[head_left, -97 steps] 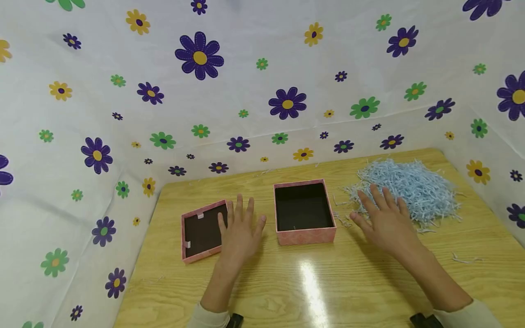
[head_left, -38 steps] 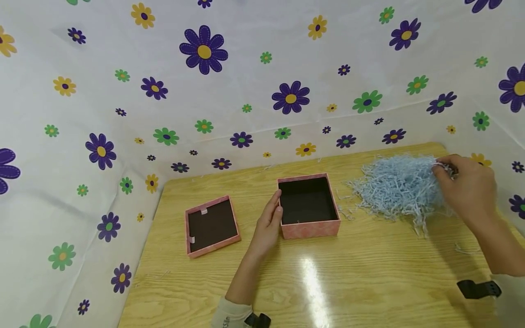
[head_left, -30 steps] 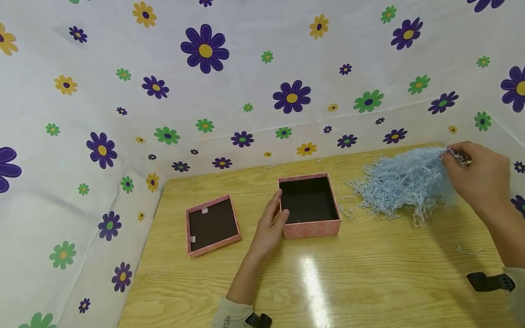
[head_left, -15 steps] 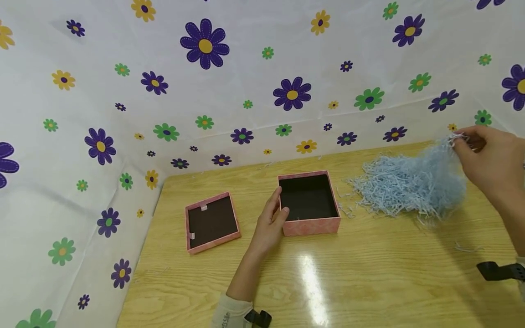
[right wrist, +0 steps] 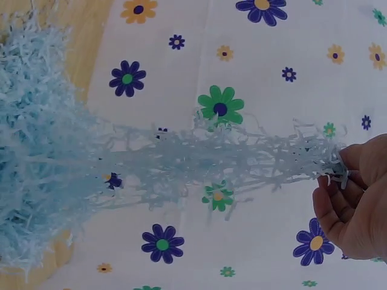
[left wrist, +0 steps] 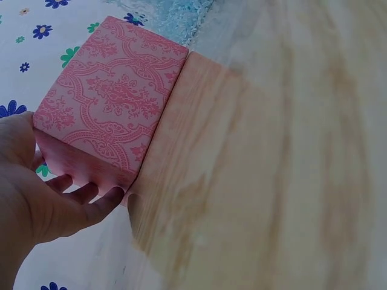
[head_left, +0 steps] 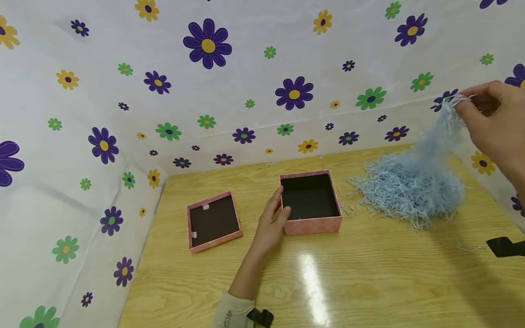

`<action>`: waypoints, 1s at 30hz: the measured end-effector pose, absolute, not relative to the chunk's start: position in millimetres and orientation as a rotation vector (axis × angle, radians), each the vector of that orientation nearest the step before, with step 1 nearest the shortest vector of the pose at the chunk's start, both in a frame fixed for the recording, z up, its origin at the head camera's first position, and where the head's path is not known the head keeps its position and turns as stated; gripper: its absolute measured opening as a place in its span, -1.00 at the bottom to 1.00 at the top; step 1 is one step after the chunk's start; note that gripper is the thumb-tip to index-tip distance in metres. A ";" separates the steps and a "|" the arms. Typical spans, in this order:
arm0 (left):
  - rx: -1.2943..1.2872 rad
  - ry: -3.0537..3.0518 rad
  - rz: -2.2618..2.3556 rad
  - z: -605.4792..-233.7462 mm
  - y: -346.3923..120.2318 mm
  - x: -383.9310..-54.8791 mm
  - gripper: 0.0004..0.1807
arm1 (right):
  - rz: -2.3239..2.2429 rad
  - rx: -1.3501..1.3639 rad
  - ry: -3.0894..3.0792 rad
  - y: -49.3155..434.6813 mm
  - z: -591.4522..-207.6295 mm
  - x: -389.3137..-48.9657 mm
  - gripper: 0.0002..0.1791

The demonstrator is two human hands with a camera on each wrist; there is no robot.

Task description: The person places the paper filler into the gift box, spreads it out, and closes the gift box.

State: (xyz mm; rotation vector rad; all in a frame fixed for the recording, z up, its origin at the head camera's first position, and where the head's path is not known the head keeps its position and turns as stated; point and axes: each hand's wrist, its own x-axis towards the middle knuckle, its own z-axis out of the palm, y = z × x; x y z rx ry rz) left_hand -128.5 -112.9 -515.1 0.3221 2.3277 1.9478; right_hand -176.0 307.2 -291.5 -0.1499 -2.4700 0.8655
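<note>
A: Head?
B: Left hand [head_left: 268, 228] touching box [head_left: 313, 226] on worktop [head_left: 365, 282]; right hand [head_left: 500, 120] pinches blue shreds [head_left: 443, 123] above pile [head_left: 404, 193].
A: Left wrist?
B: Relaxed fingers against box wall — likely steadying it.
A: Right wrist?
B: Fingertip pinch — likely keeps trailing shreds bunched.

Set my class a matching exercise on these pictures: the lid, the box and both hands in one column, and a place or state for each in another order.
Column one
1. lid
2. box
3. right hand
4. left hand

Column two
A. pinching pale blue shreds above the pile
B. flat on the table, dark inside facing up, nearest the left edge
C. touching the left side of a pink container
D. standing open at the top, between another pink thing and the pile

Right pairs: 1-B, 2-D, 3-A, 4-C
</note>
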 end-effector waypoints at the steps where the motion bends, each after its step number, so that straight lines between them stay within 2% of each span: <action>1: 0.320 2.327 1.949 -515.2 -112.4 -128.5 -0.31 | 0.875 -0.145 -2.468 304.5 -287.0 -176.3 -0.57; 13: 0.308 2.324 1.944 -516.4 -111.1 -127.6 -0.31 | 1.003 -0.178 -2.418 274.6 -241.5 -182.4 -0.51; 22: 0.279 2.311 1.943 -508.2 -110.7 -128.5 -0.30 | 1.113 -0.131 -2.284 250.6 -209.3 -187.9 -0.60; 30: 0.324 2.344 1.955 -515.0 -112.3 -128.4 -0.33 | 1.208 0.051 -2.232 216.4 -189.4 -186.1 -0.64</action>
